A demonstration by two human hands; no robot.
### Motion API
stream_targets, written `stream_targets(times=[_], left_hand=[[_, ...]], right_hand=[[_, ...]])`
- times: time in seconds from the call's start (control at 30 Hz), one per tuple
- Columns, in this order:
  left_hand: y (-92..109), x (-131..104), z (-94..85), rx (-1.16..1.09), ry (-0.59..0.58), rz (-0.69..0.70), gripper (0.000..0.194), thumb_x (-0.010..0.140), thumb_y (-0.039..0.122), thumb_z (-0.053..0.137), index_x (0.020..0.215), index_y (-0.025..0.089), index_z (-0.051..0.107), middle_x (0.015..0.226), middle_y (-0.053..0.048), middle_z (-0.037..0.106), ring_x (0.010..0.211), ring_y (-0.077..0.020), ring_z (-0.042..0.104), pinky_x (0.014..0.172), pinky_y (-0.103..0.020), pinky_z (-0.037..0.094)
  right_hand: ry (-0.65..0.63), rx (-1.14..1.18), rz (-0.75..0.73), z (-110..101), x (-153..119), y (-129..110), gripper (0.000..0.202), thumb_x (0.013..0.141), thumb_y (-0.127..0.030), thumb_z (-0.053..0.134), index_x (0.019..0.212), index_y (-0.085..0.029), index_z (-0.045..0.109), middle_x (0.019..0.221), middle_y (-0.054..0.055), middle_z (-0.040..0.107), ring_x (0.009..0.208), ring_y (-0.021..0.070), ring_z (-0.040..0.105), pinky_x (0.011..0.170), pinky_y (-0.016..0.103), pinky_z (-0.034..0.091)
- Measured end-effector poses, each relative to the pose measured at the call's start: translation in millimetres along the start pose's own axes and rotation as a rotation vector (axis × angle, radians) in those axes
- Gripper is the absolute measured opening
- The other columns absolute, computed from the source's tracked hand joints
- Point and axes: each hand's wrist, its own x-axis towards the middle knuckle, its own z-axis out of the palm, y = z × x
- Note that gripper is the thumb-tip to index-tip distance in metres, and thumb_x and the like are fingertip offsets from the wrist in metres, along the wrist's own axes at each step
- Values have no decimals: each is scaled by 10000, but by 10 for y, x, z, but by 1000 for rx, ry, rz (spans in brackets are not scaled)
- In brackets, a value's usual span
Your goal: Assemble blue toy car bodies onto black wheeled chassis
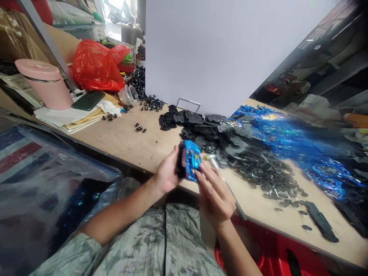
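Observation:
A shiny blue toy car (189, 159) with a black underside is held between both hands, just above the table's front edge. My left hand (168, 172) is closed round its dark left side. My right hand (215, 188) grips its right side with the fingers bent against the blue shell. Behind the car lies a heap of flat black chassis plates (198, 124). To its right spreads a pile of black wheels on metal axles (267, 172). Blue shiny car shells (270, 126) are massed farther right, partly blurred.
A tall white board (207, 50) stands at the back. On the left are a pink tumbler (47, 84), a dark phone (88, 100) on papers and a red plastic bag (96, 65). Loose small wheels (140, 128) lie left of the heap. A plastic-lined container (57, 184) stands below left.

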Motion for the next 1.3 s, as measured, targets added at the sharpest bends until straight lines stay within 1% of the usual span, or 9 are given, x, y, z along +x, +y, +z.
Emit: stream_targets(times=[0.13, 0.3, 0.47, 0.53, 0.63, 0.8, 0.97, 1.13, 1.3], left_hand=[[18, -33, 40, 13, 44, 0, 681, 1064, 552, 259, 1385, 79, 629, 1169, -162, 770, 1131, -269, 719, 1040, -371, 512], [36, -65, 57, 6, 15, -12, 681, 1057, 565, 279, 1377, 82, 638, 1175, -171, 769, 1152, -289, 712, 1050, -406, 516], [49, -66, 59, 7, 31, -9, 702, 1062, 562, 257, 1366, 58, 640, 1113, -173, 787, 1108, -280, 732, 1044, -392, 517], [55, -68, 62, 4, 32, -2, 711, 1065, 555, 245, 1382, 43, 623, 1110, -180, 786, 1076, -274, 743, 1034, -380, 520], [57, -71, 76, -11, 34, 14, 698, 1068, 540, 251, 1418, 41, 591, 1147, -190, 774, 1063, -269, 747, 1046, -378, 515], [52, -75, 119, -19, 72, 18, 674, 1072, 527, 249, 1427, 61, 582, 1205, -190, 755, 1111, -274, 731, 1063, -397, 511], [69, -75, 124, -17, 111, 41, 649, 1074, 524, 265, 1393, 71, 604, 1182, -180, 761, 1116, -275, 728, 1042, -411, 528], [110, -65, 111, -29, 96, 41, 638, 1072, 527, 275, 1371, 82, 620, 1135, -167, 772, 1107, -281, 727, 1036, -431, 530], [123, -54, 106, -32, 137, 30, 632, 1075, 519, 265, 1325, 82, 648, 1060, -152, 781, 1046, -263, 738, 985, -405, 555]], right_hand=[[3, 3, -14, 21, 39, -3, 672, 861, 34, 660, 1442, -296, 590, 1371, 108, 683, 1244, 316, 687, 1076, 561, 555], [-29, -54, -32, 39, 73, -30, 644, 893, 3, 639, 1448, -319, 578, 1390, 88, 666, 1248, 294, 684, 1093, 528, 544], [-75, -69, -77, 37, 76, -35, 618, 885, 12, 642, 1437, -262, 594, 1381, 124, 671, 1277, 292, 665, 1138, 512, 504], [-84, -76, -82, 47, 66, -35, 609, 884, 10, 645, 1427, -262, 602, 1383, 124, 671, 1281, 290, 663, 1133, 509, 510], [-67, -67, -76, 76, 57, -44, 564, 901, -1, 631, 1403, -258, 622, 1378, 121, 679, 1289, 287, 660, 1113, 511, 528], [-44, -15, -65, 119, 87, -64, 511, 884, 21, 640, 1344, -201, 666, 1325, 161, 711, 1281, 299, 666, 1086, 524, 540], [-33, 15, -21, 156, 104, -42, 546, 867, 22, 667, 1349, -235, 663, 1328, 150, 712, 1256, 299, 682, 1097, 551, 517], [-62, 4, -40, 179, 118, -25, 544, 866, 24, 663, 1349, -225, 664, 1317, 166, 715, 1266, 306, 675, 1110, 555, 494], [-77, 71, 17, 194, 121, 15, 528, 900, -9, 644, 1355, -277, 658, 1331, 128, 714, 1239, 287, 692, 1098, 544, 518]])
